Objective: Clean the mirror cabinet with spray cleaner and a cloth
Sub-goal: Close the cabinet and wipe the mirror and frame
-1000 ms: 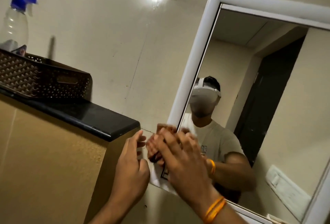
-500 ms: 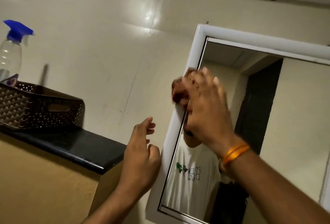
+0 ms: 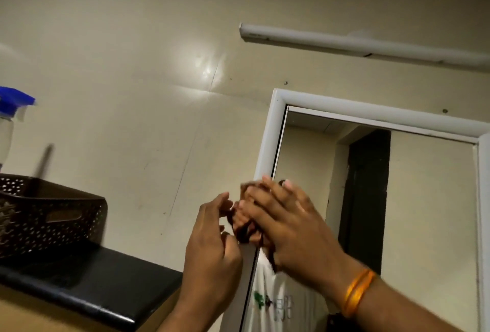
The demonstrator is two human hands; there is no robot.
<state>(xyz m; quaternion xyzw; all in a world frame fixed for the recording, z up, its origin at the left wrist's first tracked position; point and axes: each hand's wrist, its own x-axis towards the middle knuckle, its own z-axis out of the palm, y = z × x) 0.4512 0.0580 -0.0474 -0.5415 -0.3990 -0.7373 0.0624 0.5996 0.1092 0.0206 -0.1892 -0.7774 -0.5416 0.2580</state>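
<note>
While both hands work at the left edge of a wall mirror, the view looks up from below at a glossy beige wall.

At the far left stands one spray bottle, clear plastic with a blue trigger head, partly cut off by the picture edge. It stands inside or just behind one dark brown perforated basket; which of the two cannot be told. The basket sits on one black ledge that tops a tan surface.

Right of the ledge, the left hand reaches up beside the mirror's left frame. Its fingers are loosely curved, with the fingertips right at the edge of the cloth. Whether they pinch the cloth or only come near it cannot be told.

One cloth, dark reddish-brown and bunched, lies against the left side of the frame, about halfway up.

The right hand covers most of the cloth. Its fingers are stretched out and spread, pressing the cloth flat against the frame and the edge of the glass. Two orange bangles circle the right wrist.

One mirror cabinet with a white frame fills the right side. Its glass reflects a white T-shirt with a green print and one dark doorway.

Above the cabinet, one long white tube light is fixed to the wall.
</note>
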